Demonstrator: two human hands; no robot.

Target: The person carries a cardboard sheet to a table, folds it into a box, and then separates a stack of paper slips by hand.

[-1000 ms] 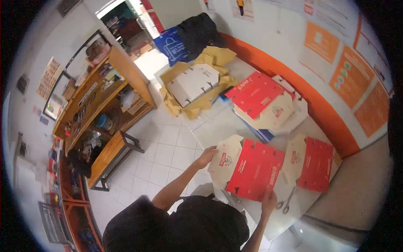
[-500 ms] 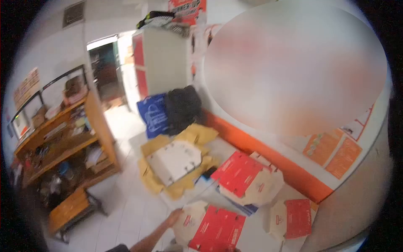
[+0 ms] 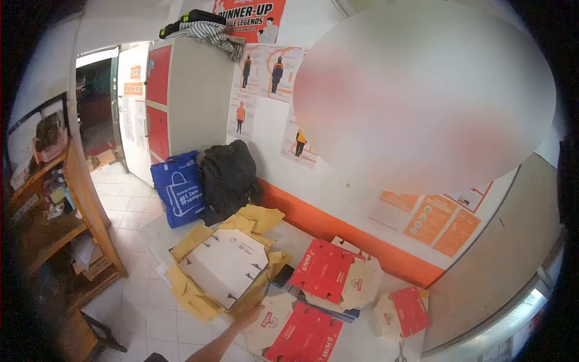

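My left hand (image 3: 248, 317) is at the left edge of a red and cream flat cardboard box (image 3: 304, 335) at the bottom centre, its fingers closed on that edge. My right hand is out of view. Just beyond lies a stack of similar red and cream cardboard (image 3: 325, 271), and a smaller red and cream piece (image 3: 409, 311) is to the right. White cardboard sheets (image 3: 226, 262) rest on torn yellow-brown wrapping paper (image 3: 196, 298) at the left of the table.
A blue bag (image 3: 179, 190) and a black backpack (image 3: 229, 178) stand at the table's far end. Wooden shelves (image 3: 90, 205) are at the left. Scissors (image 3: 400, 353) lie near the bottom edge. An orange-striped wall (image 3: 362, 232) runs behind the table.
The view has turned to the right, so the table and bags appear further left. My left hand remains at the box's left edge.
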